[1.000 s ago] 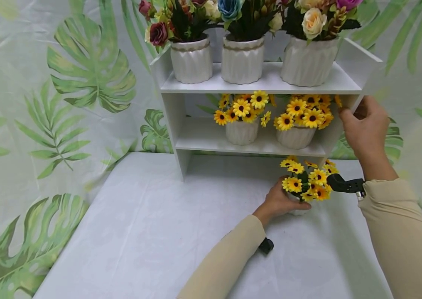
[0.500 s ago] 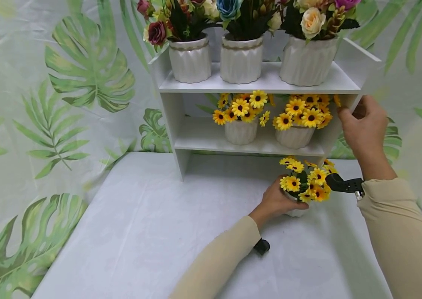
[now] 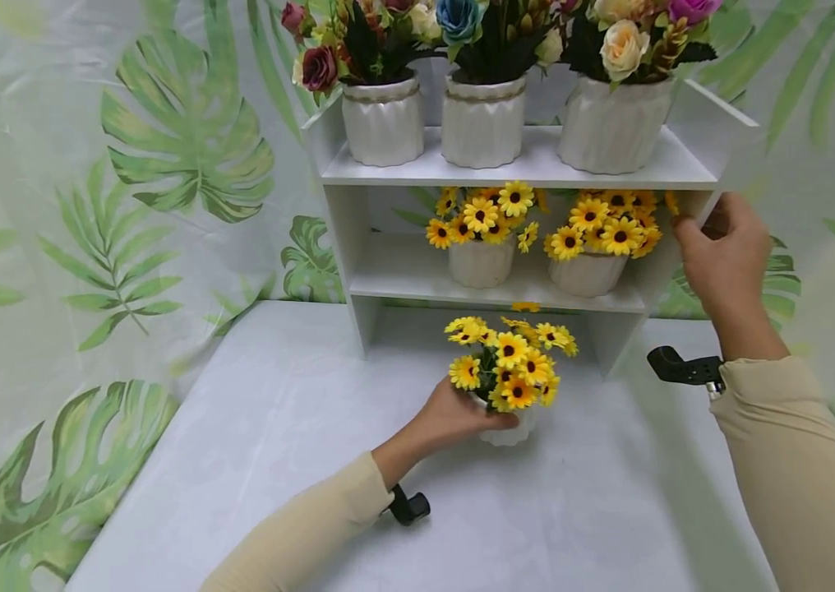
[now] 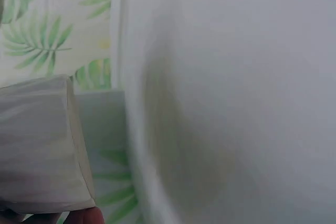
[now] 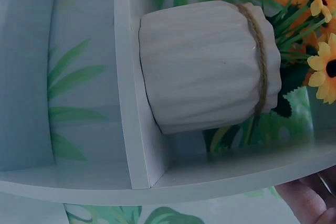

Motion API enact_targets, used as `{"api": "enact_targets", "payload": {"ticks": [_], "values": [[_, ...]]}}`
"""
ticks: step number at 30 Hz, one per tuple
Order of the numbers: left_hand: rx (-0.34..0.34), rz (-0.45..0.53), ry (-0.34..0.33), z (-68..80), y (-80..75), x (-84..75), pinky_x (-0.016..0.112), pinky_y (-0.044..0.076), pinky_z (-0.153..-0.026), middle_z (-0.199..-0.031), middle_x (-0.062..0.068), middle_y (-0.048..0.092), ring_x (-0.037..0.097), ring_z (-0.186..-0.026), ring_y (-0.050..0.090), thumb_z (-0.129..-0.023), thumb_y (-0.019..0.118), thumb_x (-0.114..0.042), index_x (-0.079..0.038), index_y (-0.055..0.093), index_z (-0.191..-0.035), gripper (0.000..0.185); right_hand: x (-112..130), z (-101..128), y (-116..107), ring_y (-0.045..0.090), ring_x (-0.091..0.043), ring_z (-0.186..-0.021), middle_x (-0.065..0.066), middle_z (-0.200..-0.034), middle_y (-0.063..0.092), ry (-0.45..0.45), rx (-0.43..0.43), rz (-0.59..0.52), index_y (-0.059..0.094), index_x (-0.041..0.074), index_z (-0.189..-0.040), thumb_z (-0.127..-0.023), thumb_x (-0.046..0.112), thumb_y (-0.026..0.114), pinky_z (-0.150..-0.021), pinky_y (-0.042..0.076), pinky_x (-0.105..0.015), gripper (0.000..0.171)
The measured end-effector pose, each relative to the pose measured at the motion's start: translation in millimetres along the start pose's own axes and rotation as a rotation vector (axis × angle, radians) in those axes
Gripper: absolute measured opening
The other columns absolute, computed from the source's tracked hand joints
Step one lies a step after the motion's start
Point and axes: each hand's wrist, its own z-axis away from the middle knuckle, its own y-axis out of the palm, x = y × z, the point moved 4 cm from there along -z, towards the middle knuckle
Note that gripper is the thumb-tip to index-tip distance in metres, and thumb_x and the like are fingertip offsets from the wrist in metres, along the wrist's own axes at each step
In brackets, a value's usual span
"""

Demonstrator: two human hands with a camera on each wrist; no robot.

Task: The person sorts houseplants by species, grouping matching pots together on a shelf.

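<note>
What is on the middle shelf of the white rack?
On the middle shelf stand two white pots of yellow daisies, its left part bare. The right hand grips the rack's side, hiding that corner.

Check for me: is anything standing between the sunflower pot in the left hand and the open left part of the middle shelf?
Nothing visible does. The left hand grips the sunflower pot on the table, in front of the shelf unit. The left part of the middle shelf is bare; the two potted sunflowers stand further right.
</note>
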Motion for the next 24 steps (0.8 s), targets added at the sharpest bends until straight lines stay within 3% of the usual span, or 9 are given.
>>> {"api": "enact_targets", "payload": {"ticks": [5,11,18,24], "values": [[-0.046,-0.034,0.019,25.7,-41.6,-7.9,0.042,0.039,-0.116,-0.142,-0.009,0.055,0.013,-0.135,0.05,-0.072,0.089,-0.024,-0.031,0.046,-0.14,0.08,1,1,0,0.056,-0.002,-0.108,0.003,-0.131,0.061,-0.007,0.015,0.003,0.053,0.026,-0.141,-0.095,0.038,0.054,-0.101,0.05,-0.03,0.047],[-0.111,-0.069,0.034,39.3,-83.6,-18.0,0.043,0.037,-0.118,-0.141,-0.007,0.055,0.015,-0.137,0.048,-0.072,0.09,-0.019,-0.029,0.046,-0.14,0.082,1,1,0,0.056,-0.002,-0.11,0.001,-0.136,0.061,-0.001,0.016,0.008,0.052,0.028,-0.142,-0.095,0.038,0.054,-0.103,0.05,-0.031,0.048],[-0.176,-0.113,0.104,41.1,-126.1,-44.4,0.049,0.04,-0.114,-0.137,-0.006,0.056,0.017,-0.132,0.051,-0.074,0.088,-0.019,-0.028,0.049,-0.136,0.074,2,1,2,0.054,-0.012,-0.124,-0.002,-0.148,0.053,0.012,0.039,0.017,0.047,0.03,-0.146,-0.097,0.04,0.051,-0.111,0.046,-0.044,0.05],[-0.289,-0.108,0.094,31.4,-152.7,-72.0,0.048,0.036,-0.117,-0.143,-0.008,0.053,0.013,-0.137,0.047,-0.076,0.087,-0.025,-0.03,0.045,-0.141,0.078,2,1,1,0.054,-0.013,-0.126,-0.001,-0.15,0.052,0.015,0.045,0.003,0.046,0.031,-0.146,-0.097,0.038,0.051,-0.113,0.045,-0.043,0.05]]}}
